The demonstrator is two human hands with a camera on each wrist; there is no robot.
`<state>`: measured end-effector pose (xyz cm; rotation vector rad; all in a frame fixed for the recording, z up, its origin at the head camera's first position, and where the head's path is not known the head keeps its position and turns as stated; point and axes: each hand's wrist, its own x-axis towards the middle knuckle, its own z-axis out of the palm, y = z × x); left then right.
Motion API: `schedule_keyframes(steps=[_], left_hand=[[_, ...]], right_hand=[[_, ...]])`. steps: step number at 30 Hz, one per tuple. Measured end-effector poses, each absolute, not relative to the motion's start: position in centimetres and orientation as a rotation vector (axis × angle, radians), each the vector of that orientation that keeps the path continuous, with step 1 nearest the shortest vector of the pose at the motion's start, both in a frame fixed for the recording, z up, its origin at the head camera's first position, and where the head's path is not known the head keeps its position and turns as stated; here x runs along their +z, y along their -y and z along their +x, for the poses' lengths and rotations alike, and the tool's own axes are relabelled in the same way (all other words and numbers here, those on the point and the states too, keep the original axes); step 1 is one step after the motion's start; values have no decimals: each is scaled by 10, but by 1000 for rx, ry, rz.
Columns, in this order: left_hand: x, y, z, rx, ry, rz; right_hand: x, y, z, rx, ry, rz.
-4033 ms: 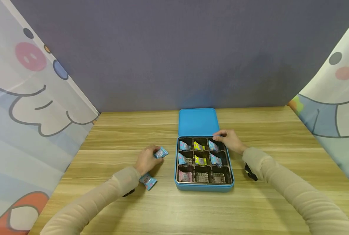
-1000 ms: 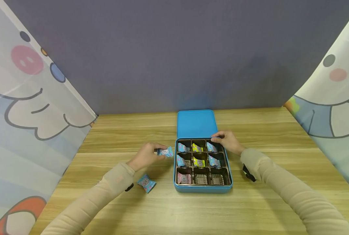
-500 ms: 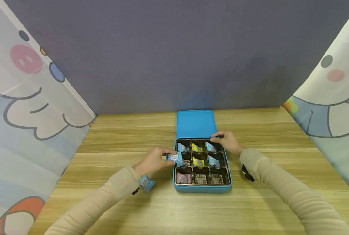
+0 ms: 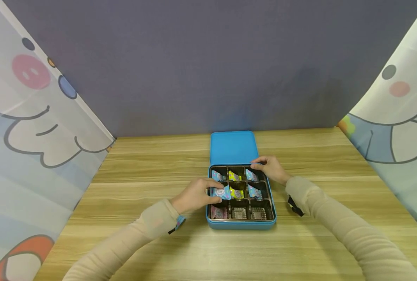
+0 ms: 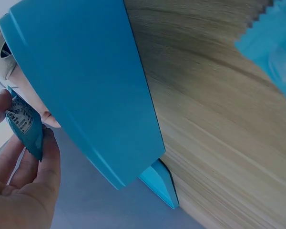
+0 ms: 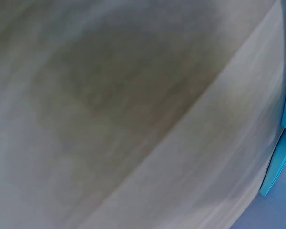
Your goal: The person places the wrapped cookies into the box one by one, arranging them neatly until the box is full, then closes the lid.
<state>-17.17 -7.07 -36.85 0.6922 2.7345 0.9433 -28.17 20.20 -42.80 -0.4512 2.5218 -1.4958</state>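
In the head view, my left hand (image 4: pixel 194 196) pinches a blue wrapped candy (image 4: pixel 222 192) between thumb and fingers. It is over the middle-left compartment of a blue tin box (image 4: pixel 241 225). The left wrist view shows that candy (image 5: pixel 25 121) raised above the tin's edge. My right hand (image 4: pixel 272 169) holds the tin's back right corner by the rim. Inside, a black divided tray carries blue candies (image 4: pixel 254 191), yellow candies (image 4: pixel 236 193) and a pink one (image 4: pixel 219 212) at front left. Two front compartments (image 4: pixel 239 213) show bare ribbed bottoms.
The tin's lid (image 4: pixel 233 147) lies folded back behind it. Another blue candy (image 4: pixel 181 221) rests on the wooden table (image 4: pixel 229 253), partly hidden by my left sleeve. A grey panel (image 4: pixel 208 70) stands along the table's back edge, with printed cloths at both sides.
My left hand has carried the blue candy rightward from the table to over the tin's left column. My right hand has stayed at the tin's corner. The camera view has shifted slightly.
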Motion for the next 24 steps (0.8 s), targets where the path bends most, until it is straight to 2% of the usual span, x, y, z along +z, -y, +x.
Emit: schedule_keyframes(steps=[24], left_hand=[[-370, 58, -166, 884, -2750, 809]], right_hand=[[-427, -203, -283, -1460, -2537, -482]])
